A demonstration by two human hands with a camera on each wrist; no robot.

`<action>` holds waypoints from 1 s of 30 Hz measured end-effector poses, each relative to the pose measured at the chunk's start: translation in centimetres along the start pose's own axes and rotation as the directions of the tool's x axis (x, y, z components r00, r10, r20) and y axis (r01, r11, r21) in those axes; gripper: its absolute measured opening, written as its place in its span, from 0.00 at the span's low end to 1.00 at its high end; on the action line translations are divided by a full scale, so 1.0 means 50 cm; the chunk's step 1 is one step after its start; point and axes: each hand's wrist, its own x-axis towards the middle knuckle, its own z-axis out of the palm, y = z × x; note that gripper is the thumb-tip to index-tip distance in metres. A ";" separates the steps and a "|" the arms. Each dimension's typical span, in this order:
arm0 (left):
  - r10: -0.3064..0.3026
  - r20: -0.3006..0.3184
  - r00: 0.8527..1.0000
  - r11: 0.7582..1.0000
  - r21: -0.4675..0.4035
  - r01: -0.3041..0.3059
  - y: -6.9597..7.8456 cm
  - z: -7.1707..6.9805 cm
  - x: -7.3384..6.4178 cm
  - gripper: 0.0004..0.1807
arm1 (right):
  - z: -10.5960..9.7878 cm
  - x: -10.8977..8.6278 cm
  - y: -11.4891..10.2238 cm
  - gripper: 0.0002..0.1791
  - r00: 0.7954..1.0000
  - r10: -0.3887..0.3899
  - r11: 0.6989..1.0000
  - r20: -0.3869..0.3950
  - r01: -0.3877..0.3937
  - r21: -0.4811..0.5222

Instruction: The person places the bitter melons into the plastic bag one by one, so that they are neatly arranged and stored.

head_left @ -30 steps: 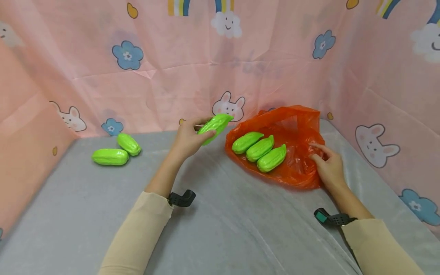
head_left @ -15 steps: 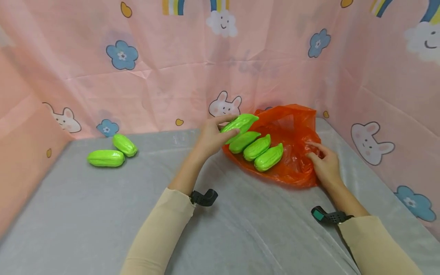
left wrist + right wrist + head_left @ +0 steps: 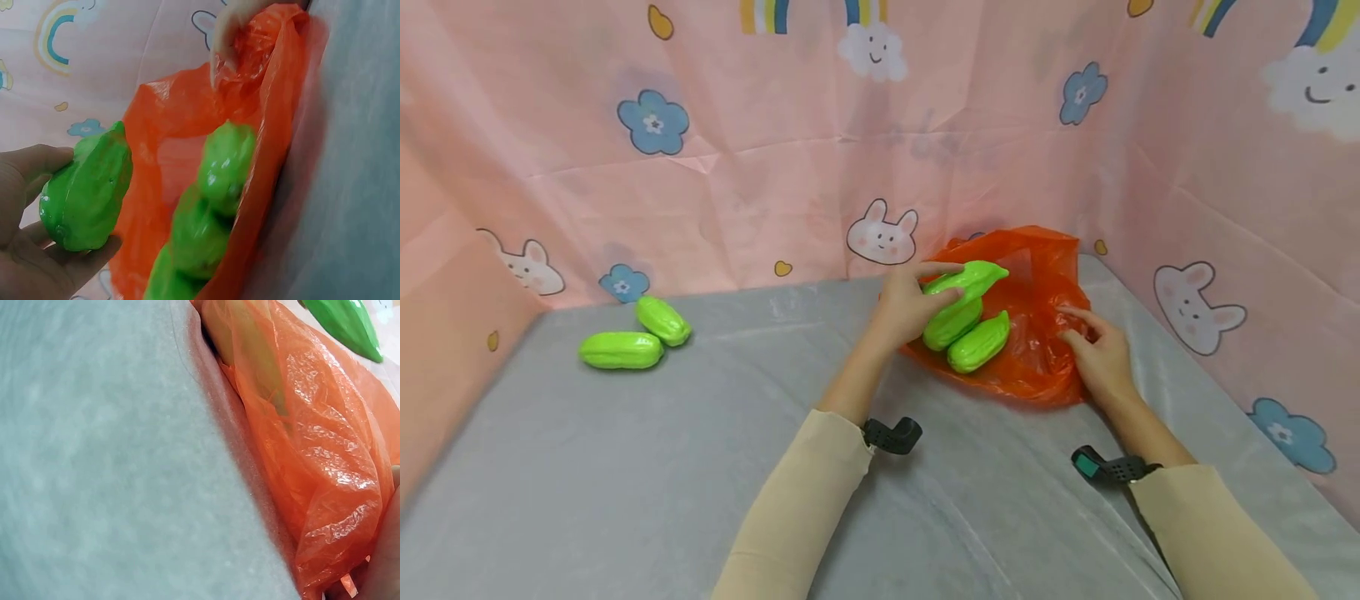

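My left hand (image 3: pixel 904 307) grips a glossy bright green ridged gourd (image 3: pixel 976 278) with a pointed tip, thumb on one side and fingers on the other. It is held over the left part of an orange-red plastic bag (image 3: pixel 1037 279). Inside the bag, a row of three similar gourds (image 3: pixel 228 165) shows in the left wrist view; the held one partly covers that row in the head view. My right hand (image 3: pixel 1103 357) pinches the crumpled right side of the bag, keeping its mouth spread. In the right wrist view, thin film (image 3: pixel 331 469) hides most of the contents.
Two more green gourds (image 3: pixel 621 350) lie together at the left rear of the grey cloth surface (image 3: pixel 700 467). A pink patterned curtain (image 3: pixel 760 200) rises behind and on both sides, close behind the bag.
My left hand has carried the gourd rightward, from left of the bag to over it. My right hand keeps its hold on the bag. The head view has shifted slightly.
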 end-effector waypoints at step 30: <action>0.022 -0.024 0.999 0.975 0.220 -0.016 -0.022 0.085 -0.001 0.17 | 0.003 0.001 0.001 0.23 1.000 -0.006 1.000 -0.011 0.006 -0.020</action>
